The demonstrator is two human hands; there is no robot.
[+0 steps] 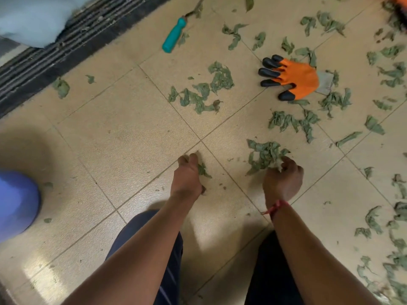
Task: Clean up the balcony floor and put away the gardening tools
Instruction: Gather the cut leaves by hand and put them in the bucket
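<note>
1. We see soft, even, warm light across the tiled floor (136, 128), with nothing harshly lit and nothing lost in darkness.
2. Low and to the left of the left hand (188, 175), a pale sheen glares off the tiles. A fainter bright patch lies between the forearms.
3. Shadows are weak and fuzzy-edged. We note a dim smudge just left of the right hand (283, 179) and a broad grey halo far left of the left hand, around the blue object (15, 205).
4. That blue object is smeared and out of focus.
5. The leaves (264, 154) at the right hand's fingertips look soft and slightly smudged.
6. Grout lines (222, 166) bow towards the edges, as a wide lens bends them.
</note>
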